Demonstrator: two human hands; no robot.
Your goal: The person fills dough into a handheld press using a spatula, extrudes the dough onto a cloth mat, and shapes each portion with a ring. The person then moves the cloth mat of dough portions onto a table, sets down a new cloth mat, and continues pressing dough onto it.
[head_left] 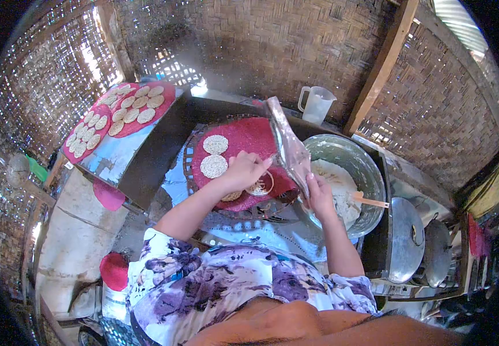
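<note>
My left hand point(248, 170) is closed at the near edge of a red cloth point(249, 135), its fingers at the rim of a round ring mould point(263, 184) that it appears to hold. Inside the ring shows a pale, grainy cake. Two round white grainy cakes point(214, 166) lie on the cloth beyond this hand, and another lies partly hidden under my forearm. My right hand point(318, 193) grips the lower end of a long, flat, shiny grey piece point(290, 144), tilted up over the cloth's right side. Whether that piece is metal or plastic, I cannot tell.
To the right, a large metal basin point(379, 184) holds a white mass and a wooden-handled utensil point(370, 200). A plastic jug point(317, 104) stands behind it. Several more cakes lie on red cloths point(111, 128) at left. Metal lids point(405, 239) lean at right.
</note>
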